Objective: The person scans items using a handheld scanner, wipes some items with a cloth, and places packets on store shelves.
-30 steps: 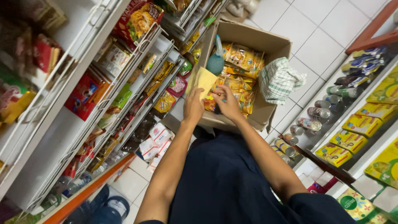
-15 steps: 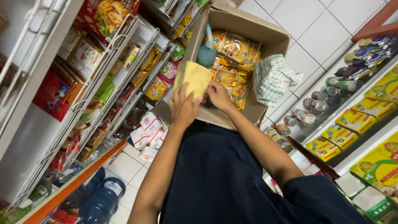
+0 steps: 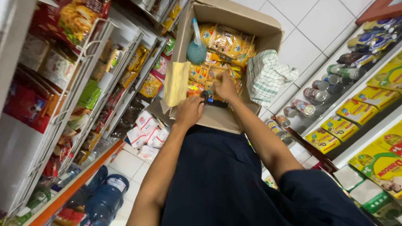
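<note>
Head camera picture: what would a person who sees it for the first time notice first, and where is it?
Most striking is the open cardboard box in the aisle, full of yellow snack packets, with a teal spray bottle at its left side. The left hand and right hand meet over its near edge around a small dark object. A yellow cloth hangs over the left wall and a green checked towel over the right one.

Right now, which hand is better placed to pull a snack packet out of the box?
Right. The right hand is already inside the cardboard box, over the yellow snack packets. The left hand sits at the box's near edge beside the yellow cloth, by a small dark object.
</note>
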